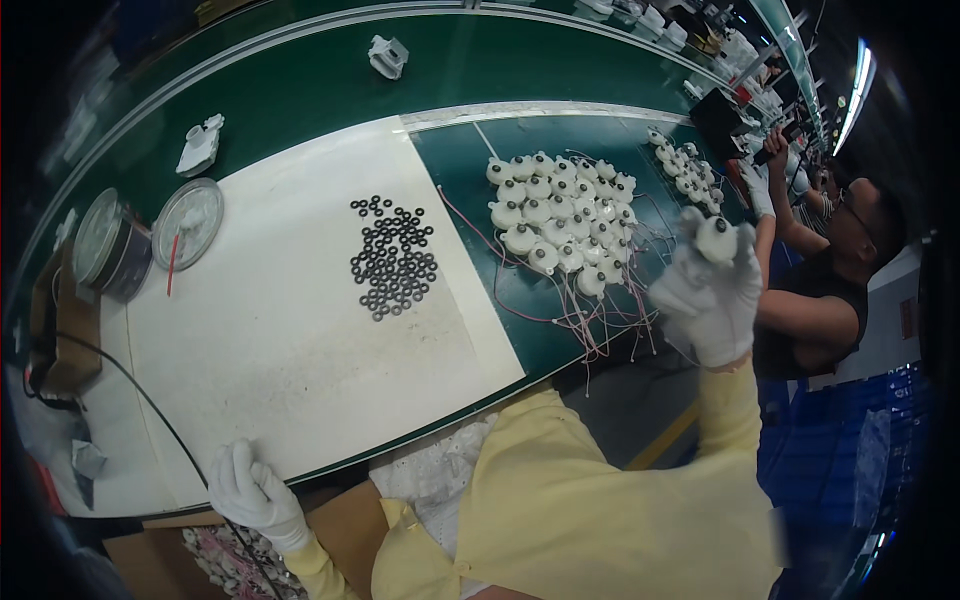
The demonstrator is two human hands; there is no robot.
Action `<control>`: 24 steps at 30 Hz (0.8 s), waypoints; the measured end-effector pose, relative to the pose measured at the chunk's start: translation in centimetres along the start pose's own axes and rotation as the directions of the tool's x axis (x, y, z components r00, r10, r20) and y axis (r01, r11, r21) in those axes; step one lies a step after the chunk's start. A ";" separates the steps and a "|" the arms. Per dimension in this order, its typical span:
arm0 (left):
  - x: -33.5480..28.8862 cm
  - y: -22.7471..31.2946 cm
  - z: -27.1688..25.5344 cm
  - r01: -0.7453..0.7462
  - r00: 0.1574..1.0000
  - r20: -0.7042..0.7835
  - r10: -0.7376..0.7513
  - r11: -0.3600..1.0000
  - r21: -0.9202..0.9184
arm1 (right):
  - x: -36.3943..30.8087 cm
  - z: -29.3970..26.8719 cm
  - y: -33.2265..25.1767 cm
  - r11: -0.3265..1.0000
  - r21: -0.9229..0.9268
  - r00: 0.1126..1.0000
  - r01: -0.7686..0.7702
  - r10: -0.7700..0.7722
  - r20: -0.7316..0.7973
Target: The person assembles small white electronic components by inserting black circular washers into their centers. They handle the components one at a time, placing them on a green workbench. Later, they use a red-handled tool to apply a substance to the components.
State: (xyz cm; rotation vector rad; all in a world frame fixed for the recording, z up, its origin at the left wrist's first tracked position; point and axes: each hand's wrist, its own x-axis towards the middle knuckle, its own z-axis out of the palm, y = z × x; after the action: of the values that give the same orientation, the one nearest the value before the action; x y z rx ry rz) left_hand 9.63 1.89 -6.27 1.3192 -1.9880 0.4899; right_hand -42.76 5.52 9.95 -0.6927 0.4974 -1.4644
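Observation:
My right hand (708, 300), in a white glove, is raised off the right edge of the bench. Its fingers are closed on a small white motor (716, 240) with a dark shaft tip. Many similar white motors (560, 210) stand in a cluster on the green surface to its left, their pink and white wires trailing toward the front edge. Down at the bench's front left edge is my left hand (257, 495), also gloved, its fingers loosely bent and apart with nothing visible in them. A black cable (150, 395) runs down beside it.
Many black rings (392, 260) lie on the white sheet (300, 350). A tub (115, 245) and a round lid (188, 220) with a red stick stand at left. White housings (388, 57) sit on the far green strip. A co-worker (830, 270) is at right. Below is a box of wired parts (225, 560).

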 end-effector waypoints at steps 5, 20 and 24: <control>0.1 0.1 -0.5 0.002 1.000 0.008 -0.003 1.000 0.030 | -2.7 -7.1 -4.7 0.975 -0.195 0.968 0.104 -0.145 -0.204; 3.1 2.0 -2.1 0.073 0.979 0.191 -0.064 0.997 -0.037 | 5.5 -16.8 -2.9 -0.188 -0.951 0.871 -0.244 -0.474 -0.130; 6.5 4.1 -2.8 -0.068 0.997 0.046 0.069 0.997 -0.037 | 5.0 -19.5 -2.3 -0.540 -0.781 0.831 -0.313 -0.555 0.050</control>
State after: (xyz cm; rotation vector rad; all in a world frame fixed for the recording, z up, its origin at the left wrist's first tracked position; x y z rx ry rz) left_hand 5.30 1.19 0.58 1.2549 -2.0771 0.4567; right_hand -57.46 -1.76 -1.87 -1.9696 2.6750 -0.8642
